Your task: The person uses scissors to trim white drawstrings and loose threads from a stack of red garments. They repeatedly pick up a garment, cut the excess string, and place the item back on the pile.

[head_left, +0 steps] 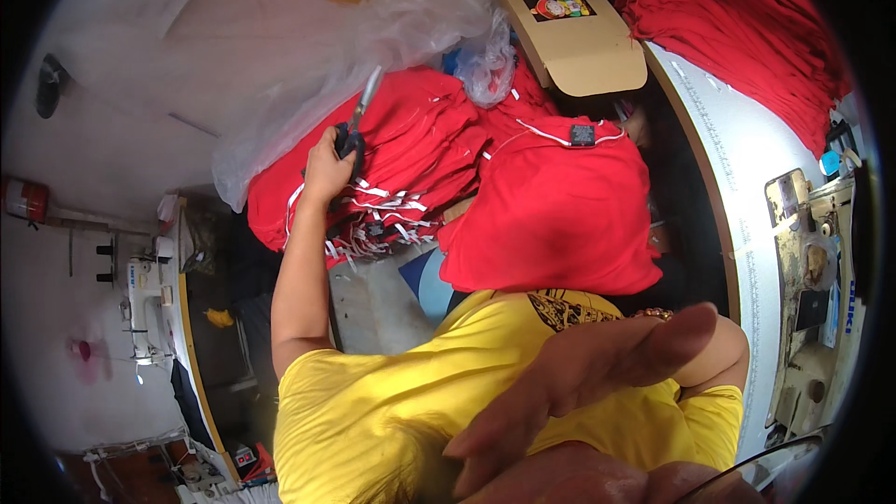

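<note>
My left hand is closed round the black handles of a pair of scissors. The metal blades point away from me, over a stack of red garments with white strips along its near edge. Across my lap lies another red garment, with white tape and a black label at its far edge. Raised close to the camera, my right hand looks large and partly blurred. Its visible fingers are stretched apart, with nothing seen in them; the lower part of the hand runs into the bottom of the picture.
A white worktable runs along the right, with a sewing machine and a heap of red cloth. Brown cardboard stands beyond my lap, beside clear plastic sheeting. Another sewing machine stands at the far left.
</note>
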The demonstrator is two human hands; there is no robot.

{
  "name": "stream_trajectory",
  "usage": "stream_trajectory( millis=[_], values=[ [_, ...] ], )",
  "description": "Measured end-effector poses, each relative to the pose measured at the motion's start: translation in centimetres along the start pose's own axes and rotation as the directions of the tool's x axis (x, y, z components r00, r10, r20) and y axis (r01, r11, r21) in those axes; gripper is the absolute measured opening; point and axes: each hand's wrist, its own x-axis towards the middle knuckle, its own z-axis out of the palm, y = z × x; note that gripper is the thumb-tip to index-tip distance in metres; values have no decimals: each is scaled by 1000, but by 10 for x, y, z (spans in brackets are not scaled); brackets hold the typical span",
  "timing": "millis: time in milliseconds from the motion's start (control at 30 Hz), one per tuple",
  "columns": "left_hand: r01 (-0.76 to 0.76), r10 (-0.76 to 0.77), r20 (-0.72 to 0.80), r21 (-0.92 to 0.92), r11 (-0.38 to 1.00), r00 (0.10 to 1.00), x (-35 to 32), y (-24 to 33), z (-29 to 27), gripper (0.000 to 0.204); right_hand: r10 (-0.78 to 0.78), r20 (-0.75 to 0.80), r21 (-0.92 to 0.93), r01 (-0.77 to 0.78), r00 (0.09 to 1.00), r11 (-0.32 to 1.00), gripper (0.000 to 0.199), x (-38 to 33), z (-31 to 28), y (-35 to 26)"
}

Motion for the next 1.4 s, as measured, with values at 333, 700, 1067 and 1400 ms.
stream_trajectory(
  millis=[333, 700, 1067, 1400],
  values=[
    [198, 138, 314, -825, 529, 939, -78, 147, 37, 25, -515, -574, -801, -567, 637, 192, 40, -86, -122, -47],
    [-354, 790, 235, -796, 491, 567, -74, 290, 127, 42, -913, -350, -716, -688, 210, 116, 26, -138, -58, -107],
    [-542, 515, -184, -155, 826, 837, -45, 141, 61, 47, -969, -109, 687, -688, 221, -234, 40, -357, -31, -300],
    [-146, 133, 62, 515, 844, 989, -85, -23, -16, 119, -685, -116, 234, -650, 719, -723, 35, -201, -71, -263]
  ],
)
